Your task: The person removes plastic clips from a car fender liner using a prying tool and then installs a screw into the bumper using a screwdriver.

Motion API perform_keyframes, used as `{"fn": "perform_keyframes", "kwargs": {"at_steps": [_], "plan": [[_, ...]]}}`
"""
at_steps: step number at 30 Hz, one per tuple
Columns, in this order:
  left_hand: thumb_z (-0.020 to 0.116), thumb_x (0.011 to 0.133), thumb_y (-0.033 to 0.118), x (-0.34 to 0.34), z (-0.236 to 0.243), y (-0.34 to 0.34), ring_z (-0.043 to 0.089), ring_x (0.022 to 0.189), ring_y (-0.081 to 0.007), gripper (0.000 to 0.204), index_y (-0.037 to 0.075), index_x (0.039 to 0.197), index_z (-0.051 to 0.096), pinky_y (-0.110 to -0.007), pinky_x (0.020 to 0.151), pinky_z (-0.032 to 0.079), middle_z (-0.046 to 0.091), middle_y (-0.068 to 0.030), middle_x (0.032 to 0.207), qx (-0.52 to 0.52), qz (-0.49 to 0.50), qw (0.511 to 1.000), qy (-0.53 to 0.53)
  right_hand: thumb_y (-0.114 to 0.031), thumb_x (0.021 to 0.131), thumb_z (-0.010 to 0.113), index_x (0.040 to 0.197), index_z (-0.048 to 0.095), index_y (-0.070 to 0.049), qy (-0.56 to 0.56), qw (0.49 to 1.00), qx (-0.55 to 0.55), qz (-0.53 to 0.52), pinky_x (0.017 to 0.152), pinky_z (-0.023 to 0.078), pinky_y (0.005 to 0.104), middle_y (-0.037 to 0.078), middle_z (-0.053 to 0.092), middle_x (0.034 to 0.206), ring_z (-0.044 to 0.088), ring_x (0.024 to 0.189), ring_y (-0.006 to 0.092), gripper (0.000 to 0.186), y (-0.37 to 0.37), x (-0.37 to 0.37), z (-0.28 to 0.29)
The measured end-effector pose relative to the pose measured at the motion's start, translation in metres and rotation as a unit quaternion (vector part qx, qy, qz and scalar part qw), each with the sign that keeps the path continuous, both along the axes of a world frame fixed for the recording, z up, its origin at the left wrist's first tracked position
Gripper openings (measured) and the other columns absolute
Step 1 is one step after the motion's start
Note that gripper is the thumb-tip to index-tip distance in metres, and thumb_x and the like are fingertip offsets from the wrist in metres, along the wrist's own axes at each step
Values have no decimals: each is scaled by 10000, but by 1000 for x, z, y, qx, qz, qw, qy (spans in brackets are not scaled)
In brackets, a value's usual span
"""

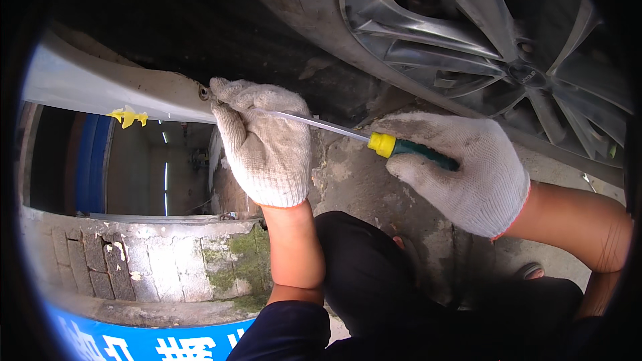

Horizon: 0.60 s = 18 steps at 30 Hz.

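Far left: pale body panel (120, 83), its edge curving right and narrowing to a tip; yellow piece (128, 117) hangs on its lower edge. Below that, a low brick wall (160, 264) with moss at its right end, blue sign (214, 344) at the bottom rim. Small round fastener (204, 92) sits at the panel tip.

Left hand (267, 140), gloved, is right at that tip: thumb and fingers close together just beside the fastener — can't tell if they grip the panel edge or the shaft end.

Screwdriver (382, 144) spans between the hands, shaft running left and slightly up to the left palm; tip is hard to make out there. Open room between the hands, over bare concrete (361, 187); dark-clad knee (354, 247) bounds it below.

Right hand (461, 167), gloved, is clamped on the green-and-yellow handle — thumb below, fingers above. Tyre (311, 20) and grey spoked wheel (461, 43) crowd its upper side; more concrete shows lower right.
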<state>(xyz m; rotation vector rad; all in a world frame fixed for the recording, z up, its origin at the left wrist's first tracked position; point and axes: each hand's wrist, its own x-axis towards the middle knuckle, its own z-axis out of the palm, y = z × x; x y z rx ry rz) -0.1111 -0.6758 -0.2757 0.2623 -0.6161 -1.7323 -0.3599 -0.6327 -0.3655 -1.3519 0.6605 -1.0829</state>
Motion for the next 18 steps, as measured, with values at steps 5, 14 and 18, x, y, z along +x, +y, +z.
{"fn": "perform_keyframes", "kwargs": {"at_steps": [5,14,18], "plan": [[688,1009,267,1,4,-5,617,954,-123,241,150,1212,743,-345,929,496,728,52,1068,-15,-8,1000,21,-134,971,715,1338,675,-1,17,989,-120,-80,835,583,292,149,766,1092,724,898,155,393,2,15,-2],[677,1011,252,-4,9,-8,605,938,-122,276,110,1245,715,-324,842,472,721,38,1055,-27,-14,998,52,-123,979,690,1353,658,21,-36,993,-72,-81,880,574,292,175,755,1130,733,969,174,402,19,33,-5],[774,939,261,-12,5,-2,603,949,-138,453,55,1312,618,-308,827,486,684,-15,1103,-37,28,997,68,-127,987,686,1360,648,31,-30,994,-63,-80,908,572,298,182,749,1169,732,1008,189,407,26,35,3]]}}
